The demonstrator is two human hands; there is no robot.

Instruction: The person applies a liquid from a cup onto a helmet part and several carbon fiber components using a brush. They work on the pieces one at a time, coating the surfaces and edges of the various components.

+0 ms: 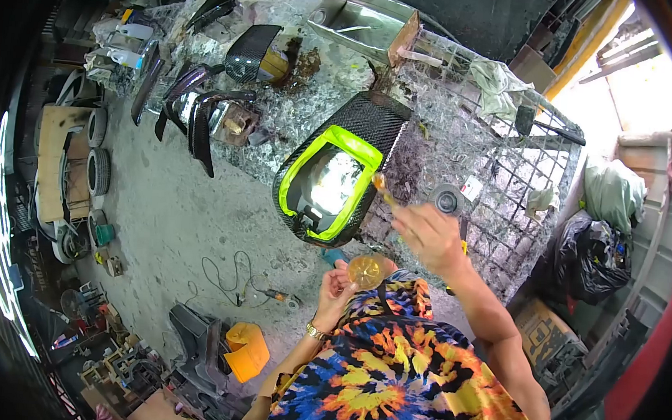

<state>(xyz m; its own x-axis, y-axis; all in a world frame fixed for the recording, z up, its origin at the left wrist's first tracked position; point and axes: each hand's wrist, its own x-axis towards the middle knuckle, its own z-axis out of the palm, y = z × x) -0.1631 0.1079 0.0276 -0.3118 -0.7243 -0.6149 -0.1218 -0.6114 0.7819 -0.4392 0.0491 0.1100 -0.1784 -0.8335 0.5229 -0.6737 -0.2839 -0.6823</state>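
My right hand [431, 235] grips a small brush [385, 194], its bristles right at the edge of a black carbon-weave part [378, 119]. Bright green tape or trim [348, 140] borders the large opening in this part, which lies near the front edge of the workbench [329, 63]. Low in front of my body, my left hand [334, 293] holds a clear round cup [366, 271] containing amber liquid. A grey round disc [447, 199] lies just beyond my right hand.
Several dark curved parts [200, 125] and another carbon-weave piece [253, 51] lie on the bench's left side. A metal tray [363, 18] stands at the back. Wire mesh [523, 171] forms the right side. An angle grinder [275, 294] and cable lie on the floor.
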